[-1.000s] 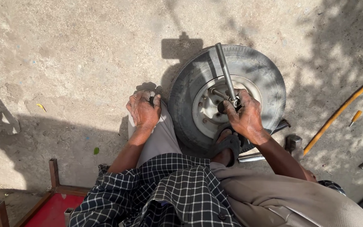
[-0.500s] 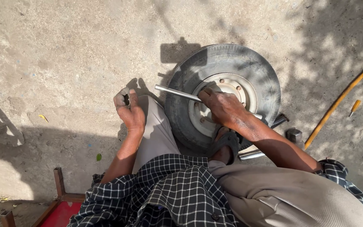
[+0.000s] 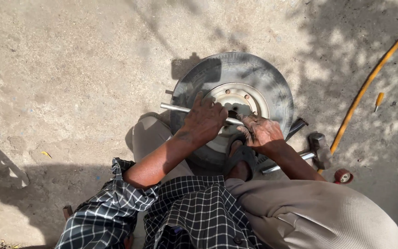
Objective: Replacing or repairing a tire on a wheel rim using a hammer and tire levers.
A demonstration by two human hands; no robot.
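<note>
Both hands, left (image 3: 204,121) and right (image 3: 262,133), clamped the bar (image 3: 176,108) across the wheel (image 3: 272,87), a sandal (image 3: 241,157) pinning it for leverage.

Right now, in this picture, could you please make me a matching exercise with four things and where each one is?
Things:
1. metal bar
2. sledgehammer
3. yellow hose
4. sandalled foot

Places:
A. lies on the ground to the right of the tyre
B. rests on the near edge of the tyre
C. runs slanting across the ground on the far right
D. lies across the wheel rim, under the left hand and right hand

Pairs: 1-D, 2-A, 3-C, 4-B
</note>
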